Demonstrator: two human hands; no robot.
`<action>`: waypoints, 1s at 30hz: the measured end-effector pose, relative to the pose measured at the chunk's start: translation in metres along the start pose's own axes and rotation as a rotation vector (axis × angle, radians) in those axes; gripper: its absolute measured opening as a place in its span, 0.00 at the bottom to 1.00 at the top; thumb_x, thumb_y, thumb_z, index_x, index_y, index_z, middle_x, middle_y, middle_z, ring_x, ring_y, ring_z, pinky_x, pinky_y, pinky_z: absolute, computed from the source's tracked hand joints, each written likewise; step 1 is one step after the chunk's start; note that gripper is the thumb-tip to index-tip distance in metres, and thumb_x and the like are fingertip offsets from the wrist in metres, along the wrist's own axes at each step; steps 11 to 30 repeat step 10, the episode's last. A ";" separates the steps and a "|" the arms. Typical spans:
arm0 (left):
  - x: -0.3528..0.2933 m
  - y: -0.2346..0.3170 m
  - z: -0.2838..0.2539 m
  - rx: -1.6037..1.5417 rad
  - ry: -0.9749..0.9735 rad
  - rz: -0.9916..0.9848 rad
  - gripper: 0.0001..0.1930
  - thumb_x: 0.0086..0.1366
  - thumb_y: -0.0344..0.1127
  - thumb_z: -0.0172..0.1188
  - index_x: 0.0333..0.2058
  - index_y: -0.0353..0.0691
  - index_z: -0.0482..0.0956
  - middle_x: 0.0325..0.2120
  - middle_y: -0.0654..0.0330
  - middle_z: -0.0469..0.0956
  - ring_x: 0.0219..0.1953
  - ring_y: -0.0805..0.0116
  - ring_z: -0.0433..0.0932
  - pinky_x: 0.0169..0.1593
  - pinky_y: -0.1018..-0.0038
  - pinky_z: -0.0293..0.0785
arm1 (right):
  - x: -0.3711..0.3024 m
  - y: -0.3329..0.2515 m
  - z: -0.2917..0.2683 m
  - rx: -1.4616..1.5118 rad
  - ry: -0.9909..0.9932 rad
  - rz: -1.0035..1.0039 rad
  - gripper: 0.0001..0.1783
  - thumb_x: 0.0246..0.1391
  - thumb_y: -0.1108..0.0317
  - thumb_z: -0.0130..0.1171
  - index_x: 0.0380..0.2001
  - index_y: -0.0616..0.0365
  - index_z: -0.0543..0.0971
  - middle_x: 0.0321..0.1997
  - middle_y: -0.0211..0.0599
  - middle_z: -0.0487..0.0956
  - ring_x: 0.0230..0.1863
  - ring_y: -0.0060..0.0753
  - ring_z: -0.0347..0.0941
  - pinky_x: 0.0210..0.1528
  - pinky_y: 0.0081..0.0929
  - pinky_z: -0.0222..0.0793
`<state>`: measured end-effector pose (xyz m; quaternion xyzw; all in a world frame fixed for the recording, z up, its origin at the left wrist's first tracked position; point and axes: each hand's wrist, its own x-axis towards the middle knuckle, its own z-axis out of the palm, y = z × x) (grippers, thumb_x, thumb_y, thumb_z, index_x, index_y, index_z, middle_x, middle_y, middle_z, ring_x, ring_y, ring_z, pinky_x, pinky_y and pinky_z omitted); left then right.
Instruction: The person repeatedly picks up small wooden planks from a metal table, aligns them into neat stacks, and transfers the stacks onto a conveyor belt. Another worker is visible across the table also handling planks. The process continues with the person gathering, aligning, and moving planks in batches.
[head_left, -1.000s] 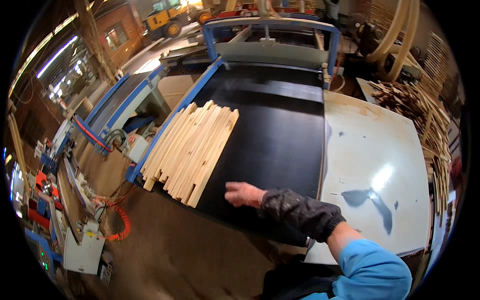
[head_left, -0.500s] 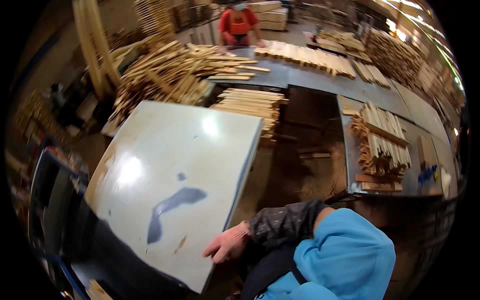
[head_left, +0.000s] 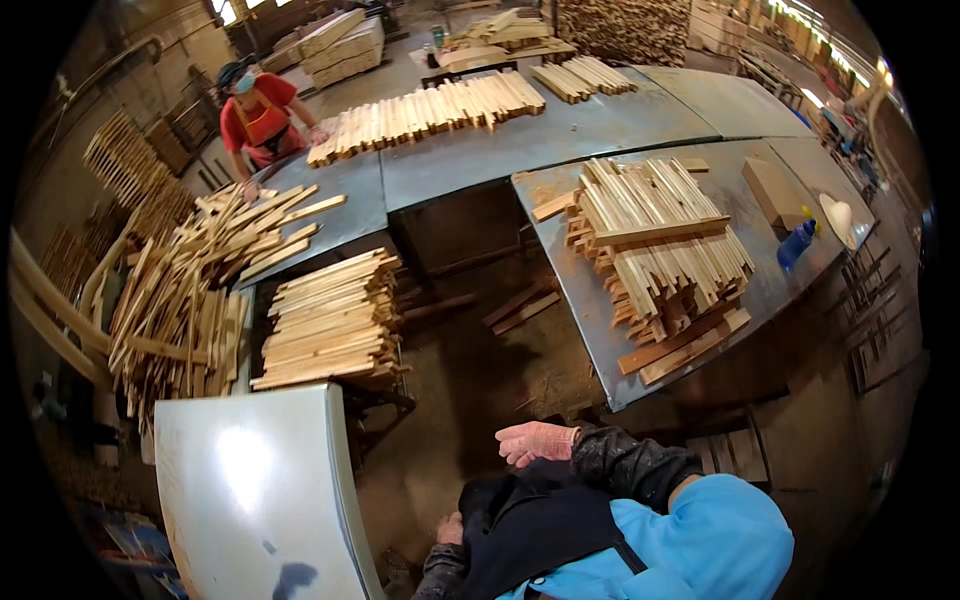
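Note:
My right hand (head_left: 535, 443), in a pink knit glove below a dark stained sleeve, is held in front of my body with its fingers stretched out. It holds nothing and touches no table. Lower down, beside my dark apron (head_left: 540, 545), only a small part of my left hand (head_left: 450, 529) shows; its fingers are not clear. Nearest to that hand is the edge of a pale, glossy-topped table (head_left: 200, 480) with a dark worn patch. A stack of wooden strips (head_left: 330, 320) lies beyond this table.
On the right-hand metal table (head_left: 590, 330) sit a crosswise-stacked pile of strips (head_left: 660, 240), a blue bottle (head_left: 796, 246) and a cardboard-coloured block (head_left: 780, 195). A loose strip heap (head_left: 180, 310) lies at left. Behind the long table stands a co-worker in red (head_left: 262, 125). Boards lie on the floor.
My view has turned right, away from the pale table. My right hand has left that table's corner and is now in the air. Part of my left hand has come into view.

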<state>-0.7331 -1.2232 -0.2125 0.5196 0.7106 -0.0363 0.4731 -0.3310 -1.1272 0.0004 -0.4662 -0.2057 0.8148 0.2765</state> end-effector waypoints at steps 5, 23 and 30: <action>0.066 0.090 -0.030 0.147 -0.003 0.165 0.27 0.72 0.57 0.53 0.52 0.37 0.82 0.47 0.37 0.85 0.55 0.36 0.82 0.56 0.50 0.76 | -0.004 -0.028 -0.060 0.143 0.139 -0.043 0.36 0.73 0.59 0.63 0.77 0.63 0.65 0.60 0.41 0.80 0.56 0.36 0.79 0.58 0.34 0.79; 0.199 0.124 -0.017 0.407 -0.295 0.170 0.32 0.72 0.63 0.51 0.61 0.44 0.79 0.53 0.37 0.83 0.59 0.37 0.81 0.60 0.49 0.76 | 0.062 -0.037 -0.131 0.371 0.067 -0.081 0.34 0.72 0.62 0.65 0.75 0.55 0.67 0.60 0.45 0.81 0.55 0.37 0.81 0.58 0.37 0.81; 0.199 0.124 -0.017 0.407 -0.295 0.170 0.32 0.72 0.63 0.51 0.61 0.44 0.79 0.53 0.37 0.83 0.59 0.37 0.81 0.60 0.49 0.76 | 0.062 -0.037 -0.131 0.371 0.067 -0.081 0.34 0.72 0.62 0.65 0.75 0.55 0.67 0.60 0.45 0.81 0.55 0.37 0.81 0.58 0.37 0.81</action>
